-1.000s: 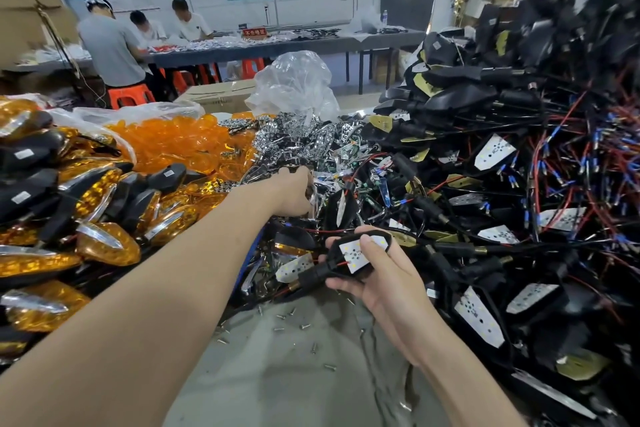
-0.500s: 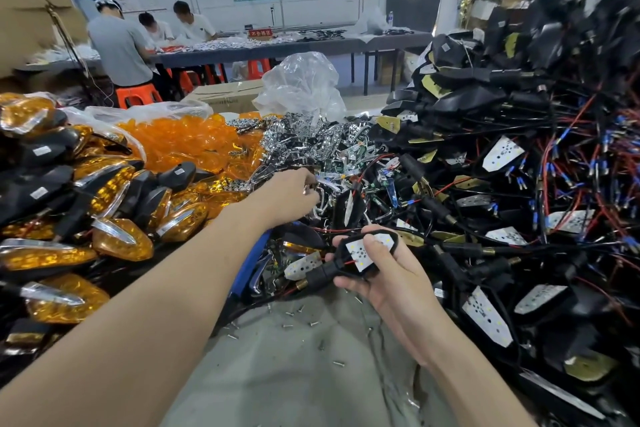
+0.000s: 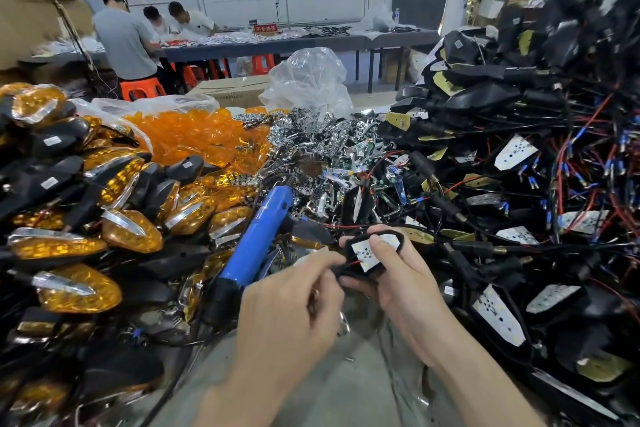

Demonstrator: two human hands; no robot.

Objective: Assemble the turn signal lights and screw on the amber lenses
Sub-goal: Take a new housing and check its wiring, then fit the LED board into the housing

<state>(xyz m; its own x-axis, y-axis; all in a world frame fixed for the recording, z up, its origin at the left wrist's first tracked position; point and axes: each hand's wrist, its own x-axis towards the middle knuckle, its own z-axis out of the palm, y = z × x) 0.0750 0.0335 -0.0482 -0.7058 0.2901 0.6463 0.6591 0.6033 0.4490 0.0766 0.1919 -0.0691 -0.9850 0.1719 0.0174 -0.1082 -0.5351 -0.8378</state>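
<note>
My right hand (image 3: 401, 284) grips a black turn signal housing (image 3: 349, 276) with a white LED board (image 3: 367, 251) facing up, thumb pressed on the board. My left hand (image 3: 291, 305) is right beside it, fingers curled, fingertips meeting the housing's left end. A sliver of a chrome reflector (image 3: 343, 321) shows under that palm; the rest is hidden. Loose amber lenses (image 3: 194, 135) lie heaped at the back left. A blue electric screwdriver (image 3: 256, 239) lies just left of my hands.
Finished amber lights (image 3: 131, 232) fill the left side. A chrome reflector pile (image 3: 311, 139) sits at mid back, under a plastic bag (image 3: 308, 80). Wired black housings (image 3: 519, 184) tower on the right. Grey table surface (image 3: 346, 392) shows below my hands. People (image 3: 121, 42) work at a far table.
My left hand has pulled back from the chrome reflector pile and come down to the housing in my right hand. The blue screwdriver, earlier hidden by my forearm, now shows.
</note>
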